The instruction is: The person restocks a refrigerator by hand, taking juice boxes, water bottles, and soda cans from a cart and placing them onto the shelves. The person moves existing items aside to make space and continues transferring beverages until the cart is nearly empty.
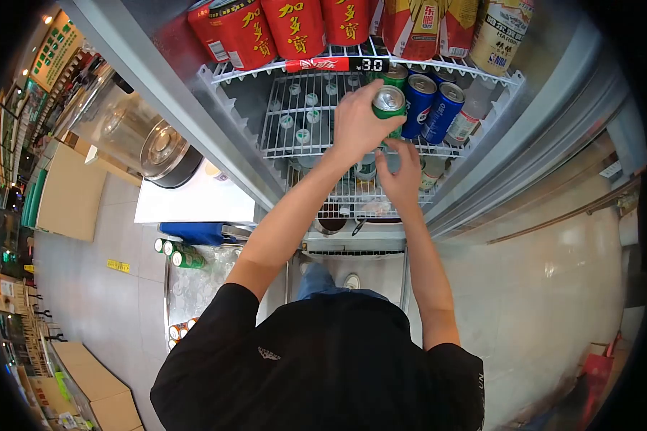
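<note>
My left hand [356, 123] is wrapped round a green drink can [389, 102] at the front of a wire shelf [316, 152] in a fridge. The can stands upright, its silver top facing me. Just below it is my right hand [401, 176], thumb and fingers apart, fingertips close to the can's lower end and the shelf edge. Whether they touch the can is hard to see. Behind the held can stands another green can [395, 75]. Blue cans [444, 111] are right beside it, with a clear bottle [471, 115] at the far right.
Red cans [295, 29] line the shelf above, over a 3.0 display [370, 64]. White-capped bottles [303, 135] fill the left of the middle shelf. At my lower left, a metal tray [201, 284] holds green cans [187, 259]. A clear dispenser [133, 122] stands on a white counter [187, 205].
</note>
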`<state>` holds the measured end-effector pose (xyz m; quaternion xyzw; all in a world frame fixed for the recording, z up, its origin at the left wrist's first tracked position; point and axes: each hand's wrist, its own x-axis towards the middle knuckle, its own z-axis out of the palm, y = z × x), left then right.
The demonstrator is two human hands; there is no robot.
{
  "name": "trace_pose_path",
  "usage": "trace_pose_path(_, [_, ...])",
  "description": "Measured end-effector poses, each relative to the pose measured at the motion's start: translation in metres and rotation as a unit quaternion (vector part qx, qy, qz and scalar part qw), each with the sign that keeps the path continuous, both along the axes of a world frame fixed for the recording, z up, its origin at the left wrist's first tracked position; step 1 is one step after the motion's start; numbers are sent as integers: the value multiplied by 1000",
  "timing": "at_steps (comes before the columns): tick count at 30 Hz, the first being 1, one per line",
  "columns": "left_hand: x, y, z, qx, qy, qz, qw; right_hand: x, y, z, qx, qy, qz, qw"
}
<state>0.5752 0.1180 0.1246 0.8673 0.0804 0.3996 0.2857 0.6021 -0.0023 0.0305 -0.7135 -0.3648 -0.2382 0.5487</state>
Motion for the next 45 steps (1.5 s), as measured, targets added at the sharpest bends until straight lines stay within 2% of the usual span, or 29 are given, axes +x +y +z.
trace_pose_path(1, [7, 1, -3, 29, -37, -7, 999, 2, 1, 0, -11, -11, 1, 1000])
trace_pose_path(5, [16, 7, -3, 3, -6, -43, 999, 10, 8, -8, -50, -12, -19, 999])
trace_pose_path(8, [0, 6, -15, -37, -24, -56, 997, 11, 11, -16, -68, -20, -45, 996])
trace_pose_path(9, [-19, 6, -16, -16, -33, -43, 998, 13, 11, -17, -65, -27, -41, 997])
trace_pose_path(13, [-118, 25, -58, -87, -59, -54, 993, 11, 5, -17, -72, -29, -12, 997])
trace_pose_path(15, [-171, 51, -101, -100, -55, 11, 993, 6, 1, -25, -72, -41, -58, 995])
trace_pose_path(16, [-191, 73, -122, -106, -37, 60, 992, 4, 1, -34, -2, 10, -47, 999])
trace_pose_path(17, [-215, 95, -143, -115, -19, 114, 987, 4, -3, -46, -14, 16, -63, 998])
trace_pose_path(18, [-247, 111, -162, -131, 3, 170, 977, -5, -4, -49, 33, 37, -35, 998])
trace_pose_path(21, [-320, 174, -186, -32, -20, 363, 931, -34, -2, -48, 84, 123, 4, 989])
trace_pose_path(22, [-349, 192, -193, 14, -27, 410, 911, -41, -4, -50, 96, 147, 21, 984])
trace_pose_path(24, [-404, 230, -212, 24, 1, 516, 856, -46, -14, -65, 64, 182, 75, 978])
trace_pose_path(26, [-446, 246, -231, 41, 81, 649, 756, -51, -17, -69, 41, 205, 108, 972])
trace_pose_path(29, [-472, 249, -268, -34, 203, 711, 672, -64, -18, -66, 10, 214, 122, 969])
trace_pose_path(31, [-487, 253, -298, -202, 194, 622, 731, -69, -17, -65, -11, 203, 98, 974])
trace_pose_path(32, [-499, 262, -336, -114, 213, 635, 734, -70, -18, -66, -7, 206, 107, 973])
trace_pose_path(33, [-493, 255, -318, -153, 219, 621, 737, -70, -18, -68, 0, 208, 110, 972])
trace_pose_path(34, [-503, 261, -340, -90, 192, 629, 748, -70, -18, -68, -18, 217, 100, 971])
trace_pose_path(36, [-496, 244, -318, -127, 195, 618, 751, -71, -17, -66, -38, 210, 88, 973])
trace_pose_path(37, [-481, 225, -285, -181, 159, 630, 739, -72, -15, -64, -41, 195, 91, 976])
trace_pose_path(38, [-479, 215, -278, -176, 84, 619, 761, -72, -13, -61, -32, 202, 100, 974])
trace_pose_path(40, [-449, 175, -217, -233, -5, 601, 765, -75, -11, -60, -29, 205, 119, 971])
trace_pose_path(41, [-443, 165, -202, -219, -24, 590, 777, -74, -8, -59, -35, 198, 130, 971])
trace_pose_path(42, [-427, 148, -176, -253, -116, 511, 813, -76, -8, -59, -43, 191, 145, 970])
trace_pose_path(45, [-387, 114, -106, -260, -137, 366, 883, -87, 0, -50, -27, 219, 169, 960])
